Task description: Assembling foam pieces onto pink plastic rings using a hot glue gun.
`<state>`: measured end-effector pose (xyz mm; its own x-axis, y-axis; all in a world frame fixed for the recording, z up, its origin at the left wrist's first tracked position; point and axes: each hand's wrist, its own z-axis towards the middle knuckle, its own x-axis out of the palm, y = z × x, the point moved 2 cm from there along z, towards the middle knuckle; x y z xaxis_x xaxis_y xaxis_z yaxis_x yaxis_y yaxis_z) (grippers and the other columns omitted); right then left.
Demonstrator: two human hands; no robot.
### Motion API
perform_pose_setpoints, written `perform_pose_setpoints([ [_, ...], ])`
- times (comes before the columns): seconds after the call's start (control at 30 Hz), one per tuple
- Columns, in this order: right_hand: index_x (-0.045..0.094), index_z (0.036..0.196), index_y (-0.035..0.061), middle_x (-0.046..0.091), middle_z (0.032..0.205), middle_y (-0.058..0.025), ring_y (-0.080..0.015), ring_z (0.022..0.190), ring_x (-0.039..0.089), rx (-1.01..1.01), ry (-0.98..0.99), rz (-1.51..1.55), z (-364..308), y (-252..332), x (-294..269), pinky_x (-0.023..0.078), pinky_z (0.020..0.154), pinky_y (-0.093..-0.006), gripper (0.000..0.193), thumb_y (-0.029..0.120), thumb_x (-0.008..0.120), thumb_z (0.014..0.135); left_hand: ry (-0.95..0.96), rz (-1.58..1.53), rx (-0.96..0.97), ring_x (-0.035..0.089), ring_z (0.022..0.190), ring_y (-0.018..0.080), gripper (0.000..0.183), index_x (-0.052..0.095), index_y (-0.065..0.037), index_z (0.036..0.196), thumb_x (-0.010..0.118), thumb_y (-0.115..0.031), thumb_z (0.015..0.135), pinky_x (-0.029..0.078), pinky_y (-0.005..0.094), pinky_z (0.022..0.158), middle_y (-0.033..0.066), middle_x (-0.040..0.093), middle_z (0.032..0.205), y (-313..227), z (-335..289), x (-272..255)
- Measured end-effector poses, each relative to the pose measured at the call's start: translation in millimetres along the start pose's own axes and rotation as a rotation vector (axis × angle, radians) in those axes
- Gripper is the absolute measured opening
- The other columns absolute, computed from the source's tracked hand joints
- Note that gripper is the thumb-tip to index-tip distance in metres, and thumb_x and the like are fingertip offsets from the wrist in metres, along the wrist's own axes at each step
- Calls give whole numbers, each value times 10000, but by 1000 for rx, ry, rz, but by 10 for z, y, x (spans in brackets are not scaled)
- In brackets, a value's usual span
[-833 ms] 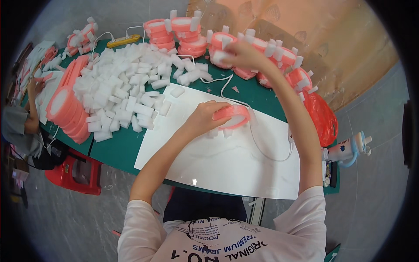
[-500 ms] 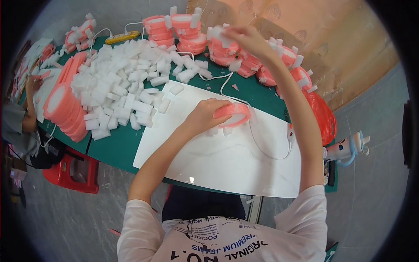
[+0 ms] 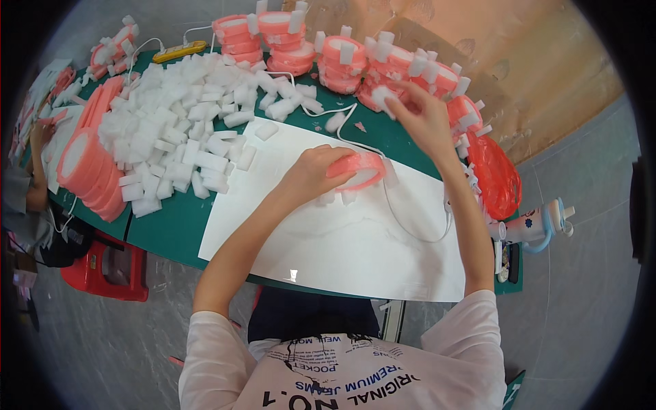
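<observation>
Pink foam ring (image 3: 354,164) with a white face stands tilted over the upper half of the white board (image 3: 328,239), and serves here as the dial's centre; whether it rests on the board or is lifted slightly, I cannot tell. Left hand (image 3: 316,171) grips its nine o'clock side, closed around the rim, with the thumb across the near face and the other fingers over the top. White tabs (image 3: 349,197) jut from its six o'clock edge. Toward one to two o'clock, the right hand (image 3: 425,119) is raised, thumb and fingers nearly together on a small white foam piece (image 3: 384,97), pinched at the fingertips; the palm is turned away, so how firmly they press does not show. Just beyond that piece, stacks of pink rings (image 3: 339,68) run from eleven to two o'clock, many with white blocks around their sides. At ten o'clock lies the heap of white foam blocks (image 3: 184,119), with a leaning pink stack (image 3: 92,174) at nine. A red plastic bag (image 3: 497,174) sits at three, and a white cord (image 3: 410,231) loops over the board around four.
</observation>
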<state>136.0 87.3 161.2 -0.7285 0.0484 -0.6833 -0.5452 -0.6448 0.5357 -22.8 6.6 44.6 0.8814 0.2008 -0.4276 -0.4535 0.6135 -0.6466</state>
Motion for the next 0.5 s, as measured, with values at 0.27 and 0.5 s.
perform_pose_setpoints([
  [0.27, 638, 955, 35, 572, 828, -95, -152, 569, 531, -42, -119, -42, -725, 166, 82, 436, 514, -242, 236, 100, 664, 730, -25, -10, 8, 585, 777, 272, 314, 607, -11, 969, 680, -132, 688, 481, 337, 685, 137, 622, 857, 13, -8, 30],
  [0.5, 656, 918, 39, 569, 874, -71, -119, 607, 511, -35, -145, -5, -880, 166, 248, 421, 503, -219, 199, 72, 674, 723, -22, -4, -15, 585, 777, 264, 311, 608, -14, 965, 685, -130, 686, 486, 336, 691, 121, 625, 866, -26, 0, 55],
])
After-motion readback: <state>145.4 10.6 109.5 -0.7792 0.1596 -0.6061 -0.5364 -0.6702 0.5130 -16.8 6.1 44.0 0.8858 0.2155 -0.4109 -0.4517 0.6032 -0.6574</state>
